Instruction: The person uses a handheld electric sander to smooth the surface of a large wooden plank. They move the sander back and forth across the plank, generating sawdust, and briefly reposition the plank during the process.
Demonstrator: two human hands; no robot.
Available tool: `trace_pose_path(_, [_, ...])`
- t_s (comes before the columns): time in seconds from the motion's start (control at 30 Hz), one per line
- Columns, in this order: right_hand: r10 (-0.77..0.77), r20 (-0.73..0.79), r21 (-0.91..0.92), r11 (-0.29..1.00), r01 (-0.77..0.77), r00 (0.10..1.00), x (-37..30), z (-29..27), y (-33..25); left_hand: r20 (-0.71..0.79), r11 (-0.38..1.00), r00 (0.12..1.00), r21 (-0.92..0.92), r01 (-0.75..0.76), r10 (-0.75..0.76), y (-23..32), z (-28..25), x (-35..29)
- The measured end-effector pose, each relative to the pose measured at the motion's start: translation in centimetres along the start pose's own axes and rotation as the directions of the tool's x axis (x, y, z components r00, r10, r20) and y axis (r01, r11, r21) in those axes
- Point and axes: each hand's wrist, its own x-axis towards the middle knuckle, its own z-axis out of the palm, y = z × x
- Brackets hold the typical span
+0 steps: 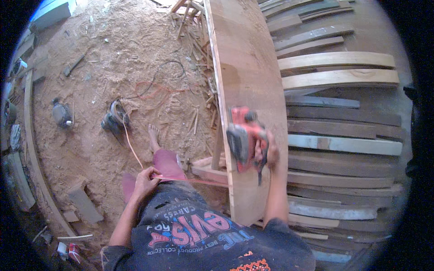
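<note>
My right hand (pixel 271 151) grips the rear of a red and black handheld power tool (pixel 246 135), which looks like a belt sander. It rests on a long wooden board (pixel 253 54), and motion blurs both tool and hand. In front of my lap my left hand (pixel 147 179) pinches a thin orange power cord (pixel 132 147). From there one length of the cord runs to the floor, and another stretches right toward the board's edge. Where the cord meets the tool is hidden.
Right of the board lie rows of wooden slats (pixel 339 78). Two dark power tools, one round-ended (pixel 62 113) and one beside a cord (pixel 115 121), sit on the sawdust-covered floor. Wood offcuts (pixel 85 202) lie at left. A wooden support (pixel 210 169) stands under the board near my bare foot (pixel 153 135).
</note>
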Motion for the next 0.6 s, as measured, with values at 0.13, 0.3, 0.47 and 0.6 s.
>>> trace_pose_path(0.13, [0.156, -0.117, 0.084, 0.986, -0.147, 0.981, -12.1, -2.8, 9.7, 0.161, 0.99, 0.982, 0.078, -0.114, 0.1, -2.8, 1.5, -4.6])
trace_pose_path(0.3, [0.043, -0.034, 0.148, 0.988, -0.037, 0.999, -13.9, -3.7, 13.1, 0.111, 0.998, 0.994, 0.05, -0.027, 0.021, -3.7, 2.7, -8.4])
trace_pose_path(0.47, [0.085, -0.07, 0.251, 0.966, -0.065, 0.994, -4.1, -0.9, 5.7, -0.097, 0.993, 0.995, 0.116, -0.003, 0.014, -2.7, 2.0, -10.5])
trace_pose_path(0.6, [-0.177, 0.1, 0.235, 0.96, 0.15, 0.979, 3.6, 1.5, -3.3, -0.343, 0.946, 0.884, 0.176, -0.272, 0.318, -1.1, 1.1, -11.4])
